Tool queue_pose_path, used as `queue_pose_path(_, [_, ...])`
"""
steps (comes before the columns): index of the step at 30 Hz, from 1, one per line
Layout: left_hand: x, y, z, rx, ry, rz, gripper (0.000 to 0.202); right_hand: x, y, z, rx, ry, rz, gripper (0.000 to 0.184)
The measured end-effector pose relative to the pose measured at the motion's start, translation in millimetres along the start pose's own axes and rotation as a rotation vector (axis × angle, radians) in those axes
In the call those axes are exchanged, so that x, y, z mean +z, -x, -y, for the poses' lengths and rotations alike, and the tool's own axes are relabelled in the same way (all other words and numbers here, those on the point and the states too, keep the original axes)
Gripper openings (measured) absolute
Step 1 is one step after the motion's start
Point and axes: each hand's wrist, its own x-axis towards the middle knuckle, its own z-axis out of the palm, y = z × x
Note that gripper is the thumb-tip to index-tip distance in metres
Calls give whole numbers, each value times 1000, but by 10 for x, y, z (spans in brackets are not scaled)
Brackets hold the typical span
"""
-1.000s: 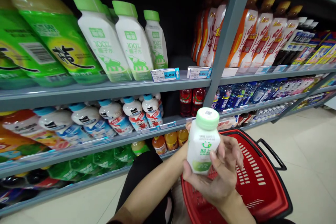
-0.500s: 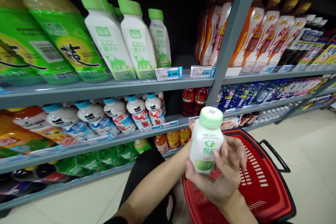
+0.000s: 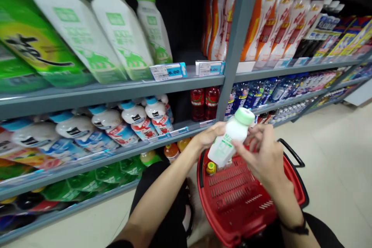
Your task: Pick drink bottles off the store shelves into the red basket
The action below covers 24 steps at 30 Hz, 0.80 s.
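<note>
A small white drink bottle (image 3: 228,141) with a pale green cap and green print leans to the right above the red shopping basket (image 3: 241,190). My left hand (image 3: 213,135) is closed on its far left side, the fingers partly hidden behind it. At the right side of the bottle, the thumb and bent fingers of my right hand (image 3: 269,159) are closed about it, the thumb against the label. Behind the bottle, the right fingertips show only in part. Inside the basket, below the bottle, a yellow cap (image 3: 211,168) shows.
On the upper shelf (image 3: 116,91) stand larger white bottles (image 3: 122,35) with green caps, beside price tags (image 3: 168,71). Blue-capped bottles (image 3: 135,118) fill the middle shelf. A grey upright post (image 3: 236,31) divides the shelving. The basket's black handle (image 3: 293,153) sticks out on the right.
The bottle has tilted and turned, so a different side of its label faces me. My right hand has shifted from beneath it to its right side. The view has swung, showing more basket.
</note>
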Motion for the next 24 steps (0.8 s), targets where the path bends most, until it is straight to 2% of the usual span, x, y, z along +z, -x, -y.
queue_pose_path(4, [2,-97,162,-5,-212,121,78,-239,-167,-330,206,-5,233,38])
queue_pose_path(7, [55,-177,354,7,-397,174,63,-324,-205,-537,239,47,529,31])
queue_pose_path(10, [101,-219,485,-89,-631,210,62,-295,-159,-797,259,115,734,31])
queue_pose_path(12, [114,-212,504,-226,-902,284,68,-171,-61,-1020,286,190,869,32])
queue_pose_path(14, [104,-180,477,-402,-1252,324,73,41,102,-1268,330,272,1003,31])
queue_pose_path(16, [61,-136,427,-585,-1499,318,65,309,319,-1517,386,343,1090,26])
queue_pose_path(19, [-44,-75,342,-761,-1569,307,47,694,680,-1865,499,461,1194,27])
queue_pose_path(24, [-170,-19,262,-791,-1625,197,47,1080,1167,-2324,686,576,1251,35])
